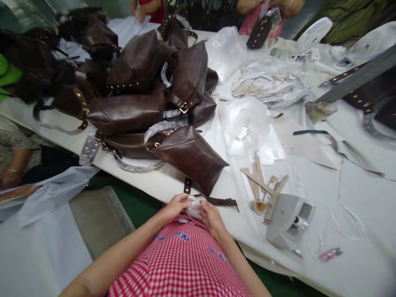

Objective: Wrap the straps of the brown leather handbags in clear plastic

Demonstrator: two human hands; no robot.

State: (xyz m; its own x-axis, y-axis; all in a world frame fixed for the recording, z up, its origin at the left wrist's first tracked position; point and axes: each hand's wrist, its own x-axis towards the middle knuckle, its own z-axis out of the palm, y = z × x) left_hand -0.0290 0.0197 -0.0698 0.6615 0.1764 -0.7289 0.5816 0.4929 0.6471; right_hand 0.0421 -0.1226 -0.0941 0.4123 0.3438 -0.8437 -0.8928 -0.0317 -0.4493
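Left hand [178, 207] pinching one crumpled piece of clear plastic [194, 207], right hand [210, 215] pinching its other side, there at the near edge of the bench [359, 264], just below the nearest bag [193, 156]! Light, even fingertip tension should serve best, guarding against tears. Counting across: brown bags [126, 113] heaped left, too overlapped to total; one grey device [281, 220]; one pair of pink snips [329, 255]; two white fans [314, 35], right.
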